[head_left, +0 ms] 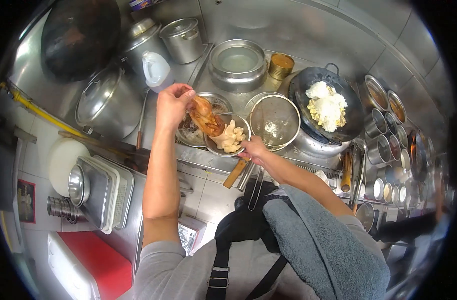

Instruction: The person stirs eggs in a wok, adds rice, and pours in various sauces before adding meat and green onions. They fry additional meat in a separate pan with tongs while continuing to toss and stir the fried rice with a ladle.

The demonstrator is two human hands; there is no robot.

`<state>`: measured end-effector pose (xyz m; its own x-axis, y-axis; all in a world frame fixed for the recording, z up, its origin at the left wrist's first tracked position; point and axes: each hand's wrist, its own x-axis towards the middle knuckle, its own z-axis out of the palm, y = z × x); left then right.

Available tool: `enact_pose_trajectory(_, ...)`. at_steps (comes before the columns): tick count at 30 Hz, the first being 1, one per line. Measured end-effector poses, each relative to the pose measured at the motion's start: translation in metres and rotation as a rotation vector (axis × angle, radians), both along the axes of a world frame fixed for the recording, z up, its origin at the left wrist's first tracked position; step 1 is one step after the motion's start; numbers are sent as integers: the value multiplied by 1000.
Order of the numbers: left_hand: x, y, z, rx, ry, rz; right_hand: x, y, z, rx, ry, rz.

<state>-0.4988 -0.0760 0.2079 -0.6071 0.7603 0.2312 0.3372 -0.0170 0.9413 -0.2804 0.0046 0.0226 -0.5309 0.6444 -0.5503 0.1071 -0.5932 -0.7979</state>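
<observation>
My left hand (174, 104) is closed on the upper end of a glossy reddish-brown piece of cooked meat (204, 116), which looks like poultry. The meat hangs tilted, its lower end at the left rim of a round metal bowl (244, 126). Pale yellowish pieces (231, 138) lie in that bowl. My right hand (254, 149) grips the bowl by its lower right rim. Under and behind the meat is a wide metal pan (219, 98) with dark residue. Right beside the bowl sits a round mesh strainer (275, 120).
A wok (352, 102) at the right holds white rice and egg (328, 106). Behind stand a water-filled pot (238, 80) and a tin of orange-brown sauce (281, 66). A ladle (142, 122) and a white jug (157, 71) are at left. Handles jut over the front edge.
</observation>
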Motion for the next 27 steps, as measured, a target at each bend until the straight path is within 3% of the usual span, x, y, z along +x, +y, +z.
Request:
enact_pose_trajectory(2, -21, -1, -4, 11, -4, 28, -6, -6, 12, -6, -7, 14)
enact_pose_trajectory(6, -60, -2, -17, 20, 0, 124, 1, -1, -23, -30, -12, 44)
enact_pose_trajectory(10, -95, 3, -45, -105, 121, 246, 43, 0, -23, -13, -111, 80)
enact_pose_trajectory(16, -115, 12, -104, -268, 194, 317, 113, -2, 0, -8, -83, 8)
enact_pose_trajectory(18, -119, 17, -135, -254, 368, 360, 130, -2, 5, -25, -77, -12)
enact_pose_trajectory(21, -141, 33, -189, -311, 303, 331, 151, -5, 12, -60, -46, -92)
enact_pose_trajectory(24, -151, 43, -198, -380, 270, 294, 166, -8, 15, -56, -45, -131)
enact_pose_trajectory(26, -164, 55, -195, -682, 350, 257, 171, -11, 18, -62, -41, -146)
enact_pose_trajectory(27, -172, 59, -197, -716, 576, 312, 174, -11, 20, -65, -33, -158)
